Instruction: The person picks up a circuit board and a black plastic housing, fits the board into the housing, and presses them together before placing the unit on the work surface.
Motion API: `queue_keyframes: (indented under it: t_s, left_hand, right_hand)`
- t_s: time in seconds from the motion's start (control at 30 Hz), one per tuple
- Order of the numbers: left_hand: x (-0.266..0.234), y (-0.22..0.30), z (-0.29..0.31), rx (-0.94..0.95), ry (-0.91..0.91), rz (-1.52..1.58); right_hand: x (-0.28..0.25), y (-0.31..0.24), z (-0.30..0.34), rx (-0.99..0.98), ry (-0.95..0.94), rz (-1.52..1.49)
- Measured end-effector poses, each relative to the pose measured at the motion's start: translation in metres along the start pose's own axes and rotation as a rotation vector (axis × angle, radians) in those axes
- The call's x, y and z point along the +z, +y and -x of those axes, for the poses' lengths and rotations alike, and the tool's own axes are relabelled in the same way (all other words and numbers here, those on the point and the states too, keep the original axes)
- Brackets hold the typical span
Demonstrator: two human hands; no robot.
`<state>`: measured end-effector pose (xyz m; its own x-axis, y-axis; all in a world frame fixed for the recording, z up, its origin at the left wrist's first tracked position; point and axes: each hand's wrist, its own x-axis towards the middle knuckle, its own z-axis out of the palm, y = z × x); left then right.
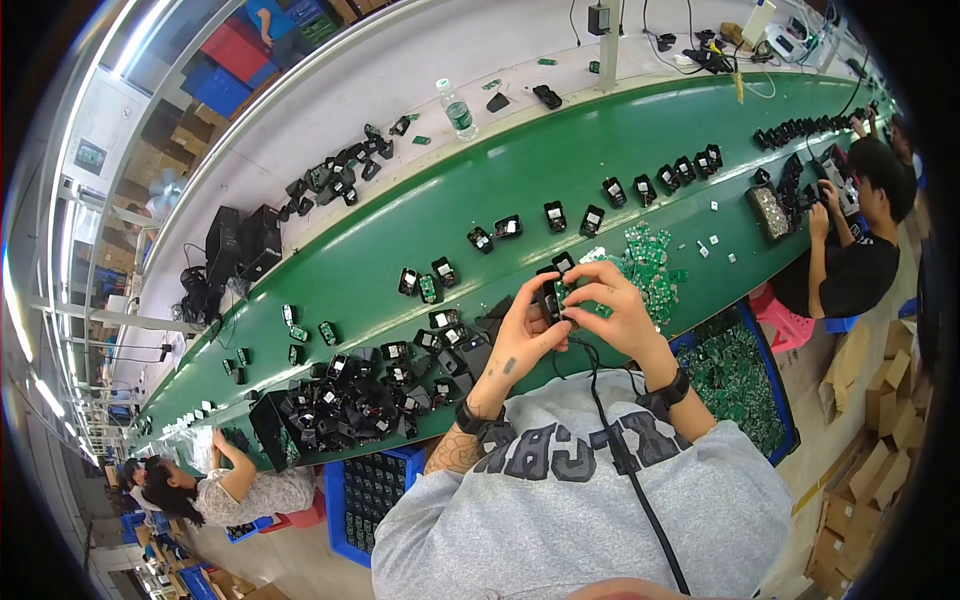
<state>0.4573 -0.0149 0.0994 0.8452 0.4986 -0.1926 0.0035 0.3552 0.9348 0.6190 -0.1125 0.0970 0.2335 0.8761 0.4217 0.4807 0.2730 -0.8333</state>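
Observation:
Just above the near edge of the green bench, my left hand grips a small black plastic housing between thumb and fingers. A small green circuit board sits at the housing, and my right hand pinches it from the right side. My fingertips hide part of both pieces, so how deep the board sits cannot be seen. Right behind my hands lies a heap of loose green circuit boards. Left of my left forearm is a large pile of black housings.
Several housings with parts in them stand spread along the green bench. A bottle stands on the back ledge. Blue bins are below the bench edge. Co-workers sit at the right and left.

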Motion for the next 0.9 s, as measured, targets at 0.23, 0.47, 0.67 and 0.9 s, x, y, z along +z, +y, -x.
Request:
queue_keyframes:
  t_s: [0.23,0.47,0.67,0.9]
  left_hand:
    - [0.001,0.0,0.0,-0.036,0.012,0.018]
    - [0.0,-0.012,-0.004,-0.085,0.039,0.232]
    - [0.01,-0.014,-0.01,0.086,0.152,0.191]
    - [0.016,-0.018,-0.015,0.391,0.393,-0.168]
  right_hand:
    - [0.002,0.001,-0.005,-0.24,0.108,0.181]
    - [0.021,-0.001,0.0,-0.167,0.251,0.101]
    - [0.03,-0.007,0.0,-0.025,0.366,0.046]
    - [0.044,0.005,0.0,0.207,0.369,-0.201]
